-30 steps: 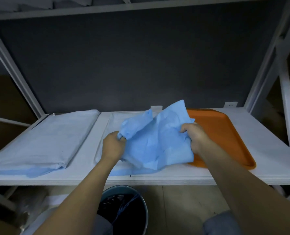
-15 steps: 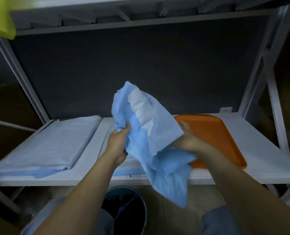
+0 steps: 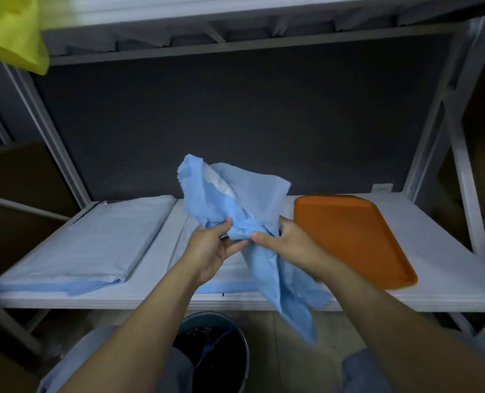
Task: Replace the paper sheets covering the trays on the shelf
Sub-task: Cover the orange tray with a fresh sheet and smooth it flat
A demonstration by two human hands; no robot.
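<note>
Mid-frame, left hand [image 3: 210, 251] and right hand [image 3: 289, 245] grip a crumpled light-blue paper sheet [image 3: 250, 194], apparently clear of the orange plastic tray [image 3: 349, 236].

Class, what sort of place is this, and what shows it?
Probably a storeroom or workroom: a metal-framed shelf holds an orange tray and a sheet-covered tray, with a bin below.

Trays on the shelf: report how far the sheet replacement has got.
Done: the orange tray lies bare. In hand: left hand and right hand both grip the crumpled blue sheet above the shelf. Left: drop it, probably into the bin below, and re-cover the orange tray. Whether the left covered tray and middle covered tray hold fresh sheets, I cannot tell.
</note>
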